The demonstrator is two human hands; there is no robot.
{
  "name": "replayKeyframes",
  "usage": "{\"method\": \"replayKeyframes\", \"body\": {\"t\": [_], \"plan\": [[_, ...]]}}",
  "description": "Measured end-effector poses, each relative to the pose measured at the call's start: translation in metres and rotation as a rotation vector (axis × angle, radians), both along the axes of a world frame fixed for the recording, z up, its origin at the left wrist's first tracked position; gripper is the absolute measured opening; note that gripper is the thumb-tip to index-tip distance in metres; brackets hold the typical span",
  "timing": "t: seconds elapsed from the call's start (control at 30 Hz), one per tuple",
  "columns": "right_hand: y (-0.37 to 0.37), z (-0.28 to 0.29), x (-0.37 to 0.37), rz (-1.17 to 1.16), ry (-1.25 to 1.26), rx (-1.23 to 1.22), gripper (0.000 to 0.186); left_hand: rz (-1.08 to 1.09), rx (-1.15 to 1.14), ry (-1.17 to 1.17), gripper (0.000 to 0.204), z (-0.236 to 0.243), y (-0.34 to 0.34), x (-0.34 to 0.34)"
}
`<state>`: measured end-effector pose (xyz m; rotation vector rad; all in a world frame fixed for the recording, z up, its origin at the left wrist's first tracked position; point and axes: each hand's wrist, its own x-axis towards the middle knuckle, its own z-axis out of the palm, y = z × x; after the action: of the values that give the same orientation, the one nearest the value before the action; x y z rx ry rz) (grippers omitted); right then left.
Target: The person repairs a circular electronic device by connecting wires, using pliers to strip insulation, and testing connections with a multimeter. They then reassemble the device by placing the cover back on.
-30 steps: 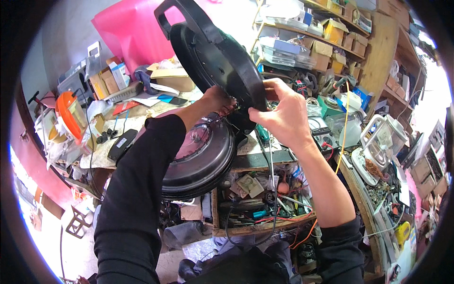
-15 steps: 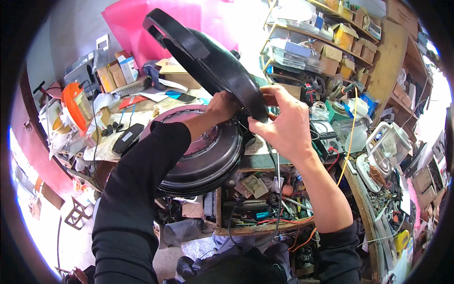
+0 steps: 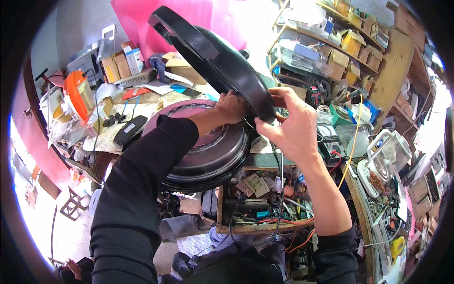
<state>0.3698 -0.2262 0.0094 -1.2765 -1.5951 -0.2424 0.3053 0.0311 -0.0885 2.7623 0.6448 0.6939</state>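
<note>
A large round black lid [image 3: 213,57] with a loop handle stands tilted up over a round dark appliance base [image 3: 203,165] on the bench. My left hand [image 3: 231,108] is tucked against the lid's underside near its lower end. Its fingers are curled, their tips hidden, so what they hold does not show. My right hand [image 3: 293,125] grips the lid's lower right rim between thumb and fingers. A black cord [image 3: 282,189] hangs below that end of the lid, past the bench edge.
An open drawer [image 3: 265,227] of tools and wires lies below the bench. Left on the bench are a black flat device [image 3: 130,130] and an orange-rimmed appliance [image 3: 78,97]. Crowded shelves [image 3: 331,45] stand at back right. Another person's hand [image 3: 74,269] shows at lower left.
The lid, base and both hands sit slightly farther right in view, along with the background. Both hands keep nearly the same places on the lid. More of another person shows at lower left.
</note>
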Motion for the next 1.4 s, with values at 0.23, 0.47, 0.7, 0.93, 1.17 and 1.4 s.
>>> {"method": "replayKeyframes", "body": {"t": [0.23,0.47,0.7,0.93,1.17,1.4], "plan": [[-0.003,-0.001,-0.002,-0.064,-0.071,-0.071,0.051,-0.397,-0.125,0.002,0.032,0.042,-0.013,-0.024],[0.000,-0.002,-0.004,-0.006,-0.048,-0.025,0.050,-0.229,0.093,0.060,0.030,0.057,-0.031,-0.065],[-0.005,0.001,-0.006,-0.034,-0.125,-0.069,0.053,-0.032,-0.012,-0.140,0.025,0.095,-0.116,-0.152],[0.000,-0.012,-0.016,-0.017,-0.250,0.006,0.053,0.193,-0.204,-1.139,0.038,0.068,-0.173,-0.223],[-0.006,-0.019,-0.032,-0.012,-0.397,-0.012,0.059,0.108,-0.366,-1.489,0.049,0.053,-0.160,-0.270],[-0.010,-0.031,-0.038,0.032,-0.532,0.040,0.058,0.239,-0.427,-1.475,0.049,0.029,-0.176,-0.290]]}}
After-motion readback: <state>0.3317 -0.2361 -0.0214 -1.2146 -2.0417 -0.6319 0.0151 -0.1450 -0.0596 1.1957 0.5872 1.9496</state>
